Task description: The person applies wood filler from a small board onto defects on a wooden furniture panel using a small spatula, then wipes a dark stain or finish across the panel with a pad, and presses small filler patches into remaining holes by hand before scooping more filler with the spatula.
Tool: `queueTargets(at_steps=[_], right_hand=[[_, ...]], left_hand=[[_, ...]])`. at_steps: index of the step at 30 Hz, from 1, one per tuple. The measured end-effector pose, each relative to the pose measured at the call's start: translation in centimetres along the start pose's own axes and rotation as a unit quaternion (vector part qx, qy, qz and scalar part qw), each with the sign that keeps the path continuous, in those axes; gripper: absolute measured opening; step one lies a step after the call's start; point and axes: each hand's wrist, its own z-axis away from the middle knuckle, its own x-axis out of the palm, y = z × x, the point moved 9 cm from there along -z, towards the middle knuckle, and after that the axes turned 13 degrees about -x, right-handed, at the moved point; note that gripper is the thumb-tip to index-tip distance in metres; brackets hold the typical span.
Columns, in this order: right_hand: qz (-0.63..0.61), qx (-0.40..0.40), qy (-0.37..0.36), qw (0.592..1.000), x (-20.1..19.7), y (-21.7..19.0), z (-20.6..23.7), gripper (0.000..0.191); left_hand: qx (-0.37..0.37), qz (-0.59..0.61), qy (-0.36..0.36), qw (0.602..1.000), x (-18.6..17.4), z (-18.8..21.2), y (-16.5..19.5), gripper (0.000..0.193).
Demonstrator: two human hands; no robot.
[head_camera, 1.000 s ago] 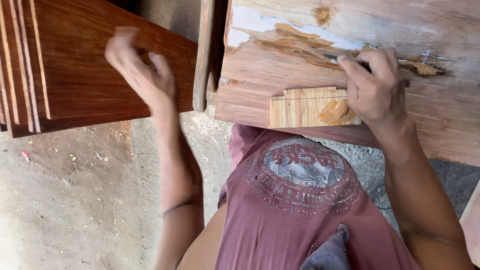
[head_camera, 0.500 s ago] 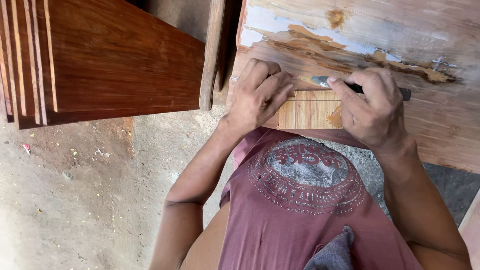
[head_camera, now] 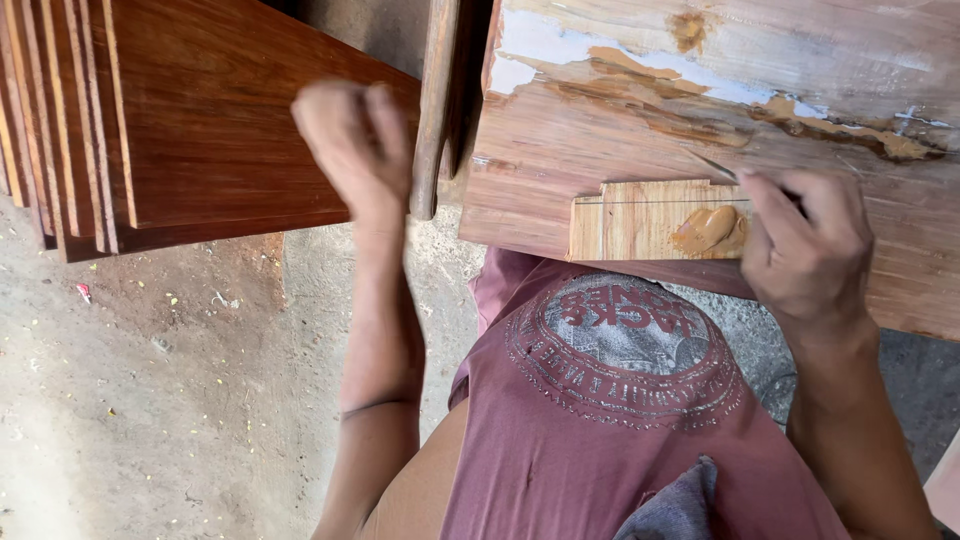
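The right hand (head_camera: 805, 245), fingers pinching a thin dark tool (head_camera: 712, 167), is touching the small pale notched wooden block (head_camera: 640, 218); the left hand (head_camera: 350, 140), fingers curled together, is hovering well left.

Left hand (head_camera: 345, 140) raised, loosely fisted — right hand (head_camera: 805, 245) curled, gripping.

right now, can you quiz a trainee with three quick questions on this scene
1. True or false: the left hand rests on the small pale board.
2. Which hand is at the tan filler blob? A left, B right, C neither.
3. What lies stacked at upper left?

Key: 1 false, it is raised by the upright stick. 2 B, the right hand. 3 dark reddish planks.
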Motion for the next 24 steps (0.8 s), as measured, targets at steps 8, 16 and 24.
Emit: queueTargets(at_steps=[8, 16, 24], right_hand=[[-0.014, 0.119, -0.015, 0.993, 0.3, 0.7, 6.5, 0.027], [-0.018, 0.16, -0.016, 0.987, 1.1, 0.9, 10.9, 0.026], [-0.014, 0.163, -0.015, 0.986, 1.5, -0.2, 11.9, 0.032]], left_hand=[[-0.116, -0.02, -0.209, 0.971, 3.7, 5.9, -2.7, 0.037], [0.044, 0.094, -0.474, 0.875, 7.1, 14.3, 14.7, 0.1], [0.053, 0.048, -0.513, 0.855, 8.7, 15.9, 13.9, 0.107]])
